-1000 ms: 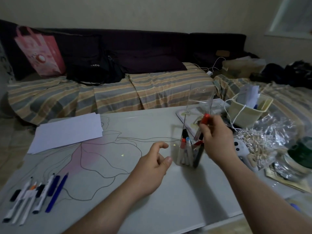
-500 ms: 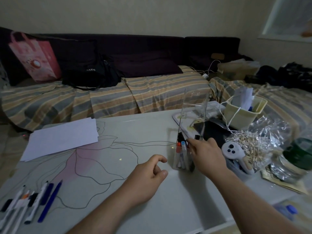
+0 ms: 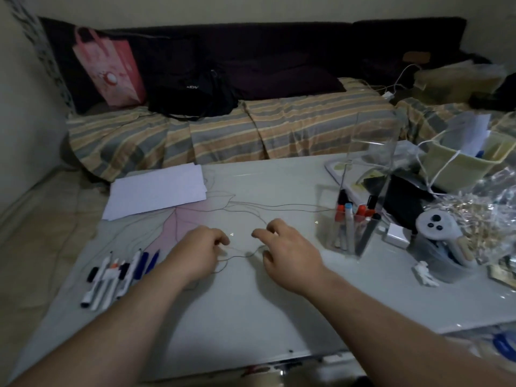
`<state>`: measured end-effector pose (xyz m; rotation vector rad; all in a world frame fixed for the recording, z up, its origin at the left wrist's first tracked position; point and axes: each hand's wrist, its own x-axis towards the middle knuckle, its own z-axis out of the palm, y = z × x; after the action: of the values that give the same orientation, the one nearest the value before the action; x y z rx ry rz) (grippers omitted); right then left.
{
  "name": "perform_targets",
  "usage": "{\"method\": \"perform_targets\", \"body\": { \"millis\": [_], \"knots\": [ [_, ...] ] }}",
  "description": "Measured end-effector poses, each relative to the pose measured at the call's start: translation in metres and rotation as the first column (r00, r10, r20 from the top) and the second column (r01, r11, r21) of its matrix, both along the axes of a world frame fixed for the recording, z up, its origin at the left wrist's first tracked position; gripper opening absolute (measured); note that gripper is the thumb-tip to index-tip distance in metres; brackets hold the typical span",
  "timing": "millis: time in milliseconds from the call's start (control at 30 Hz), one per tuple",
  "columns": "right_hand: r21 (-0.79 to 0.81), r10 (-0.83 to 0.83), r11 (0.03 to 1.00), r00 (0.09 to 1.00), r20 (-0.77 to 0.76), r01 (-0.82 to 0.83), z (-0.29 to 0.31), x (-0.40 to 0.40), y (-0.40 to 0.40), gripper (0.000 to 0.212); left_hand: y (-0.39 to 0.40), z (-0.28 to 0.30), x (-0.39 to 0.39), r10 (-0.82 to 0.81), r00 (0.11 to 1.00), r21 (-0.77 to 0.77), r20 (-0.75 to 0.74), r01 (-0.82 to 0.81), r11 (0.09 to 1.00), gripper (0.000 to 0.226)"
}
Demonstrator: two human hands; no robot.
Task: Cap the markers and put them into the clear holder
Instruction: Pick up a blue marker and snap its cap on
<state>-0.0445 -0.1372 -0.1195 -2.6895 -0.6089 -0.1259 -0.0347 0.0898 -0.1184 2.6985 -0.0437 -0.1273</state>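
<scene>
A tall clear holder (image 3: 363, 191) stands on the white table (image 3: 279, 317) at the right, with several capped markers (image 3: 353, 222) upright in it, red, blue and black caps showing. Several loose markers (image 3: 117, 275) lie in a row near the table's left edge, some white-bodied with black caps, two blue. My left hand (image 3: 195, 255) hovers over the table centre with fingers loosely curled and holds nothing. My right hand (image 3: 287, 258) hangs beside it, fingers relaxed and empty, well left of the holder.
White paper sheets (image 3: 156, 191) lie at the table's back left. Right of the holder are a white controller (image 3: 435, 227), a crinkly plastic bag (image 3: 474, 213) and a pale green basket (image 3: 460, 163). A striped sofa (image 3: 223, 129) runs behind the table.
My right hand has let go of the red-capped marker, now in the holder, and drawn back left towards the centre. The left hand has shifted slightly left. The view has swung left.
</scene>
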Motion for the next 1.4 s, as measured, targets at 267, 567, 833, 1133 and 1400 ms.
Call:
{"method": "perform_targets", "body": {
  "millis": [267, 567, 833, 1133, 1400],
  "knots": [
    [-0.029, 0.147, 0.988, 0.986, -0.084, -0.150, -0.021, 0.001, 0.072, 0.045, 0.125, -0.025, -0.025, 0.333, 0.942, 0.214, 0.040, -0.334, 0.918, 0.020],
    [-0.011, 0.200, 0.979, 0.974, -0.107, -0.202, -0.023, 0.002, 0.108, 0.046, 0.121, -0.035, -0.022, 0.280, 0.960, 0.284, -0.002, -0.268, 0.921, 0.039],
    [-0.051, 0.201, 0.977, 0.971, -0.133, -0.209, -0.029, 0.003, 0.102, 0.045, 0.096, -0.042, -0.024, 0.218, 0.975, 0.097, -0.044, -0.213, 0.972, 0.032],
    [-0.039, 0.141, 0.985, 0.910, -0.389, -0.170, -0.036, -0.007, 0.087, 0.034, 0.015, -0.035, -0.028, 0.075, 0.989, 0.028, -0.128, -0.073, 0.997, 0.034],
    [0.035, 0.073, 0.997, 0.843, -0.533, -0.064, -0.031, -0.015, 0.063, 0.042, -0.005, -0.030, -0.027, 0.088, 0.962, -0.182, -0.260, -0.138, 0.974, 0.031]
  ]
}}
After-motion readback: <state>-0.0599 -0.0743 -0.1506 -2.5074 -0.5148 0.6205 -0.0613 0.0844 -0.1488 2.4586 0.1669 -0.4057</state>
